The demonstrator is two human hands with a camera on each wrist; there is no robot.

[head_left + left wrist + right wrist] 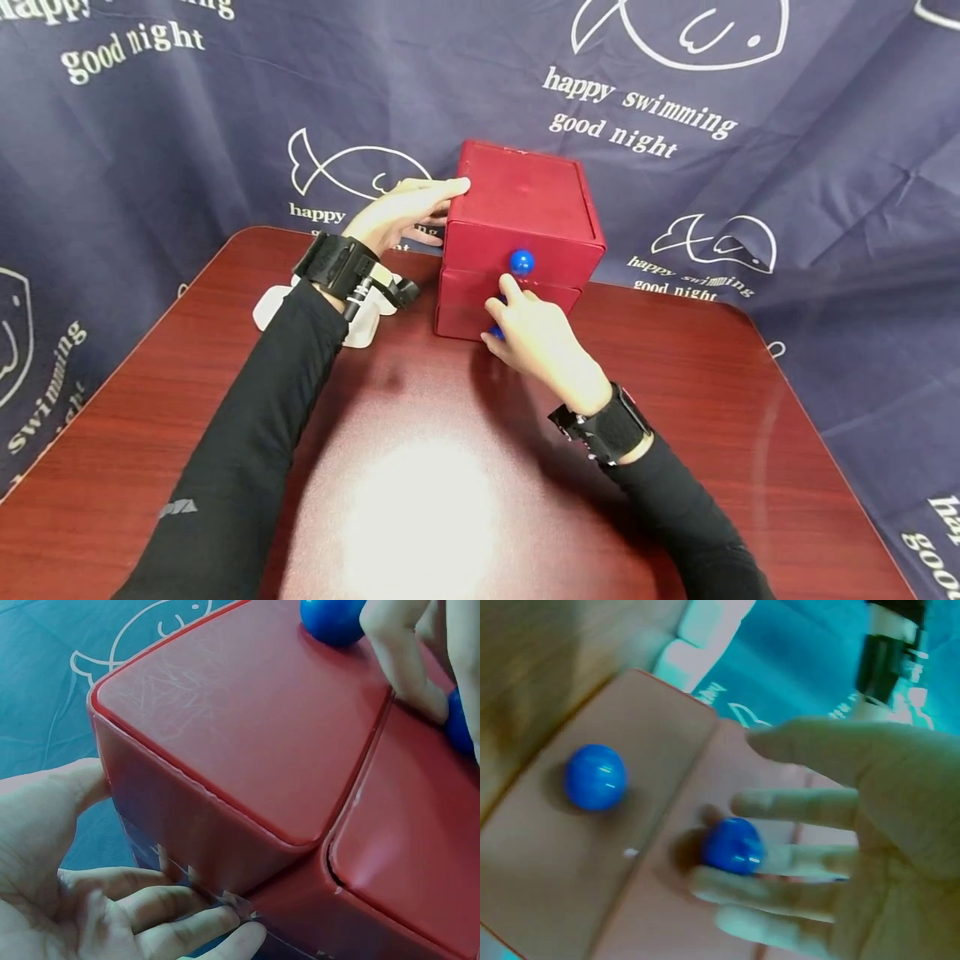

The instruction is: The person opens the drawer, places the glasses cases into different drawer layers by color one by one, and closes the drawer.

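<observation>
A red two-drawer box (528, 187) stands at the back of the table, a round blue knob on each drawer. My left hand (405, 212) rests against its left side, thumb at the top edge; in the left wrist view its loosely extended fingers (169, 915) touch the side. My right hand (536, 337) is at the drawer fronts, fingers around the lower knob (459, 724), which they partly cover. The upper knob (522, 262) sits just above them. The right wrist view is blurred; one blue knob (733, 846) lies among the fingers, another knob (596, 777) apart.
White objects (365, 325) lie left of the box, partly hidden by the left wrist. A dark blue printed curtain (840, 167) hangs behind and beside the reddish wooden table (675, 358). Both wrists wear black straps with devices.
</observation>
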